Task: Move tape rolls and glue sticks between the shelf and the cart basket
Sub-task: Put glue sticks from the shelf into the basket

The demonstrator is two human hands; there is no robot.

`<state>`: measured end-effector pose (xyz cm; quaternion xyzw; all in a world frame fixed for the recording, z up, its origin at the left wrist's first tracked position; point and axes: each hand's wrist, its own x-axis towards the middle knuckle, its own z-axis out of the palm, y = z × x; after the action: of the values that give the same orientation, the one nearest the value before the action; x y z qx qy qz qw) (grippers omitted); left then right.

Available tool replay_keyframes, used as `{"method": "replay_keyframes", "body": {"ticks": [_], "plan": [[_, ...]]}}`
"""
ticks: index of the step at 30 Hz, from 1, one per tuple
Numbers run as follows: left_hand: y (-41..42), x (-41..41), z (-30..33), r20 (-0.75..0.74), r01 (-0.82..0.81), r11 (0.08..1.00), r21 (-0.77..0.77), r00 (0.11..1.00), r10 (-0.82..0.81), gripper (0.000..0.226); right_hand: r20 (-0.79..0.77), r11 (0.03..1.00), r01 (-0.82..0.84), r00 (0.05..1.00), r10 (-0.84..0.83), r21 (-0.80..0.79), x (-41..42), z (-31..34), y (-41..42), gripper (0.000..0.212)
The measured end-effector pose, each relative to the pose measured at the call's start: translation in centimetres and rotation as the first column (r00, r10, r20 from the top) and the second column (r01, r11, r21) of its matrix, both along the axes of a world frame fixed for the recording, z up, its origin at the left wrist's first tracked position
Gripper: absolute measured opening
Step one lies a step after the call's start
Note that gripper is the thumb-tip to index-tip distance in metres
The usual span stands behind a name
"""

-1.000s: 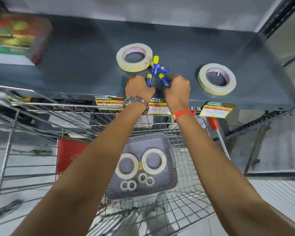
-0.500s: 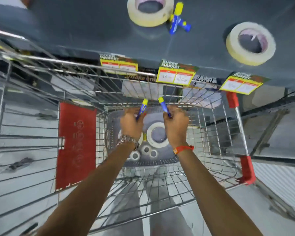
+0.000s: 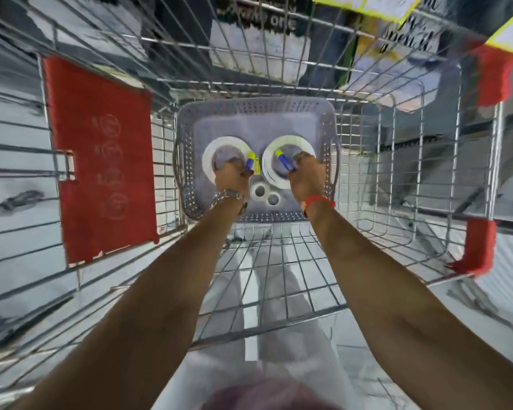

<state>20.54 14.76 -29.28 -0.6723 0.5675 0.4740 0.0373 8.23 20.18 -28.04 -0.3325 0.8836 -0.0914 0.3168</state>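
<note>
Wire cart (image 3: 279,261) on pale tiled floor (image 3: 18,161), grey plastic basket (image 3: 187,184) holding tape rolls (image 3: 211,155), left hand (image 3: 230,179) and right hand (image 3: 305,176) each pinching a glue stick (image 3: 250,162) low inside it

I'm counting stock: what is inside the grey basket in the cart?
In the grey basket: two large tape rolls and two small rolls. The left hand and right hand each hold a glue stick and cover part of the floor.
</note>
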Motion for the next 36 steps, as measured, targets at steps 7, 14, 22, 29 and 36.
{"method": "replay_keyframes", "body": {"ticks": [7, 14, 22, 29, 36], "plan": [[0.1, 0.5, 0.6, 0.038, 0.096, 0.990, -0.105, 0.995, -0.092, 0.043, 0.032, 0.993, 0.096, 0.995, -0.094, -0.069, -0.1, 1.8, 0.6, 0.036], [-1.5, -2.4, 8.2, -0.237, 0.115, 0.815, -0.568, 0.925, -0.296, 0.031, 0.007, 0.873, 0.177, 0.981, -0.196, -0.454, -2.2, 10.0, -2.3, 0.031], [-9.9, -9.9, 23.1, -0.509, -0.245, 0.585, -0.773, 0.790, -0.342, 0.030, -0.066, 0.530, 0.113, 0.950, -0.306, -0.841, -9.5, 22.4, -9.1, 0.024], [-17.1, -16.5, 26.6, -0.517, -0.260, 0.682, -0.684, 0.832, -0.200, 0.044, -0.317, 0.824, -0.156, 0.948, -0.031, -0.545, -14.9, 24.3, -18.1, 0.026], [-17.5, -18.1, 25.1, -0.278, -0.069, 0.661, -0.747, 0.936, -0.217, 0.013, -0.344, 0.850, -0.180, 0.939, -0.001, -0.495, -15.3, 23.9, -19.5, 0.015]]}}
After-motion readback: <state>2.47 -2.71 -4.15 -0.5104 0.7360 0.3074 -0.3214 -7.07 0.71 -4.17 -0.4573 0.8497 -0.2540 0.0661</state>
